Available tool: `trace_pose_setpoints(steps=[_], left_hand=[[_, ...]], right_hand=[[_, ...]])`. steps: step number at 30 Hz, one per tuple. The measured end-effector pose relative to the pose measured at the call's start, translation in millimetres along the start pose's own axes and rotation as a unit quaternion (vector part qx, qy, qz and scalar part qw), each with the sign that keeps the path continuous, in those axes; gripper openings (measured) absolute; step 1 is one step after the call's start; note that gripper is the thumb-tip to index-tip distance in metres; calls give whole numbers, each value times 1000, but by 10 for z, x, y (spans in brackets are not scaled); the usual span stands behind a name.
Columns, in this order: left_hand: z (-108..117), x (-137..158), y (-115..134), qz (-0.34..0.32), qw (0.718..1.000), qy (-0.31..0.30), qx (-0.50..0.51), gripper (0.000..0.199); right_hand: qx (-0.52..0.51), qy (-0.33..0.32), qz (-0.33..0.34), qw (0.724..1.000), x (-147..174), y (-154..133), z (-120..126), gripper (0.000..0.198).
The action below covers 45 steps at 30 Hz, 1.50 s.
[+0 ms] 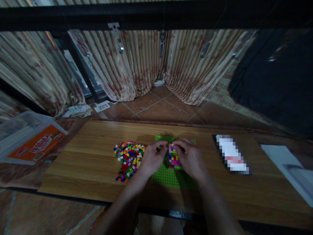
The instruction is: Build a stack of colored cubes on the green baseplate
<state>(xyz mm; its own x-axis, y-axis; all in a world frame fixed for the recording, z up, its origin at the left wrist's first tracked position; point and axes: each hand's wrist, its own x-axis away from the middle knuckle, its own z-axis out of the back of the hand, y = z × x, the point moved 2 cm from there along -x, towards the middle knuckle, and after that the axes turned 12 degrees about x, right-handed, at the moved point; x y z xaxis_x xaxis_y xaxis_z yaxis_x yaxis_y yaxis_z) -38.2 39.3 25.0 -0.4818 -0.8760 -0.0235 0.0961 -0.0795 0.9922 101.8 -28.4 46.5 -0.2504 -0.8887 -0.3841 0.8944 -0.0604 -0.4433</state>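
"Where to look first?"

"At the block of small coloured bricks (pixel 174 160), on the green plate (pixel 163 178), between both hands and partly under the right hand (pixel 192 158)."

"And the grip?"

"Left hand (pixel 153 160): thumb and forefinger close together just beside the block; impossible to tell whether pinching anything. Right hand: fingers curled over the top edge, apparently touching; no telling how firmly."

"Anything likely to go wrong?"

"Possibly. Could skew a row by pressing harder on one side. Could also scatter the loose pile (pixel 129 158) across the table (pixel 85 153) with a careless sweep of the left forearm (pixel 132 192), so near alongside."
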Motion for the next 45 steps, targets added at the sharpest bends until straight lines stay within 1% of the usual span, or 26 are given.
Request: trace_pose_setpoints(steps=[5,10,16,24,29,37,45], left_hand=[[-38,32,21,-28,999,-11,-13,31],[-86,11,22,-32,999,7,-29,28],[-120,-44,0,-46,999,13,-18,23],[-133,-40,-2,-24,999,24,0,23],[-145,-22,1,-17,999,38,2,22],[-159,-31,-34,-17,999,50,11,20],[-159,-22,-34,-20,998,52,7,20]], right_hand=[[8,-8,0,1000,-9,-14,7,19],[-2,-4,1,1000,-19,14,-18,19],[-34,-11,-6,999,-29,20,-8,20],[-77,-29,-25,996,-60,63,-28,18],[-79,-41,-24,996,-84,68,-24,18],[-101,-58,-67,991,-92,60,-18,19],[-88,-76,-92,989,-119,48,-11,18]])
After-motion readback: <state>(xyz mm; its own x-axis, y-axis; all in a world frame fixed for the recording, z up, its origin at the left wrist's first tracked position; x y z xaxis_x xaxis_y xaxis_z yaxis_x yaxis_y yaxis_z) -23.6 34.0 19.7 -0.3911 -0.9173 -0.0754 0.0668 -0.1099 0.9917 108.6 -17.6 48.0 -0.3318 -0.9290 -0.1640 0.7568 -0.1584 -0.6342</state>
